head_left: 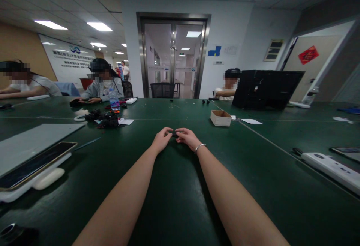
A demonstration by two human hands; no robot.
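Note:
Both my arms reach forward over the dark green table (180, 201). My left hand (162, 139) and my right hand (186, 138) meet at the table's middle, fingers curled. Together they pinch a small black part (174, 134), too small to name. A silver bracelet (199, 147) sits on my right wrist. A small open cardboard box (221, 118) stands beyond my right hand, apart from it.
A phone (33, 163) lies on a white device at the left, beside a grey board (33, 141). Black parts (105, 119) and a water bottle (114, 99) lie far left. A black laptop (266, 88) stands far right. Three people sit at the far side. White devices (332, 167) lie right.

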